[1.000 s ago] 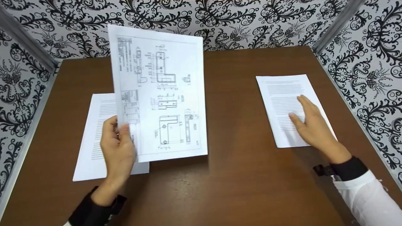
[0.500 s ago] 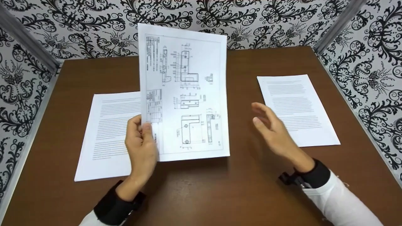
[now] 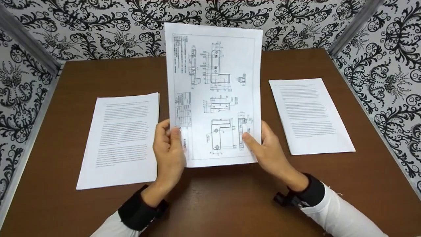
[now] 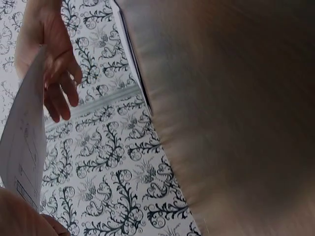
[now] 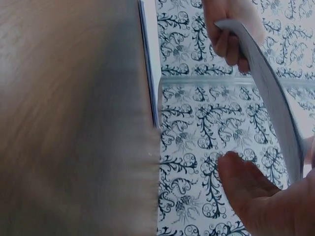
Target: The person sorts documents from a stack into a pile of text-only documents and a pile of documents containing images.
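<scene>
A stack of paper (image 3: pixel 197 138) with a technical drawing on its front sheet is held up over the table in the head view. My left hand (image 3: pixel 169 149) grips its lower left edge, thumb in front and fingers behind. At the lower right edge, my right hand (image 3: pixel 273 151) has its thumb on the drawing, with the other fingers behind the paper. In the right wrist view the paper edge (image 5: pixel 275 98) runs between the thumb and fingers of my right hand (image 5: pixel 261 196). Those fingers look fairly straight in the left wrist view.
A stack of text pages (image 3: pixel 121 141) lies on the brown table (image 3: pixel 223 204) to the left. Another stack of printed pages (image 3: pixel 309 118) lies to the right. Patterned panels (image 3: pixel 230 16) stand at the back and sides.
My left hand has carried the drawing stack rightward, uncovering the left text stack. My right hand has moved left, off the right stack, to the drawing's right edge and taken hold there.
</scene>
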Demonstrator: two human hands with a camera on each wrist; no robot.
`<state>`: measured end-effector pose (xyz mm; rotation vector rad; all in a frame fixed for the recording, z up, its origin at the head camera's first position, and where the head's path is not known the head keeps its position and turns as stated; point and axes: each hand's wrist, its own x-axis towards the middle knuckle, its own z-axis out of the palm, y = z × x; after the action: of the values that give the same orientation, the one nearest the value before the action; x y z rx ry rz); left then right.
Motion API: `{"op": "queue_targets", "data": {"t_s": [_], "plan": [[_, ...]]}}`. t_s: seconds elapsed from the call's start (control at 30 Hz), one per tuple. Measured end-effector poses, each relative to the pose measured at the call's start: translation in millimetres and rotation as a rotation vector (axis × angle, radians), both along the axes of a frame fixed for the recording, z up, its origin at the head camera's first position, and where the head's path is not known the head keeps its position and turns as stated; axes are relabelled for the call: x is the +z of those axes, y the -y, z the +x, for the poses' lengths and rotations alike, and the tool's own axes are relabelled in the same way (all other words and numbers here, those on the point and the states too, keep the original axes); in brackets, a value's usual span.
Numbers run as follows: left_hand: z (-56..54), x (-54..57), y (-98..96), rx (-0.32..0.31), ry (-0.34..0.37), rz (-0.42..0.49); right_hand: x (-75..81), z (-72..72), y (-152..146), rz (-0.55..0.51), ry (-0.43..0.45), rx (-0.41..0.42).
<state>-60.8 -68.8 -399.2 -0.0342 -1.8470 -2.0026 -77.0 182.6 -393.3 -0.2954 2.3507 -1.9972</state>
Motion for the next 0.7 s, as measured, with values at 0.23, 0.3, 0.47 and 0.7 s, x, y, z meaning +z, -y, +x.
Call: {"op": "queue_targets", "data": {"t_s": [0.23, 0.3, 0.47, 0.7], "plan": [[-2.8, -3.0, -9.7, -0.136, 0.096, -0.073, -8.8, -3.6, -2, 0.046, -0.089, -0.131], [-3.8, -5.3, -10.5, -0.198, 0.141, -0.09, -12.7, -7.4, -6, 0.084, -0.099, -0.143], [-7.0, -11.6, -10.0, -0.319, 0.233, -0.146, -20.9, -16.9, -16, 0.166, -0.046, -0.175], [-13.9, -17.5, -9.4, -0.404, 0.323, -0.187, -29.8, -25.2, -25, 0.237, 0.083, -0.19]]}}
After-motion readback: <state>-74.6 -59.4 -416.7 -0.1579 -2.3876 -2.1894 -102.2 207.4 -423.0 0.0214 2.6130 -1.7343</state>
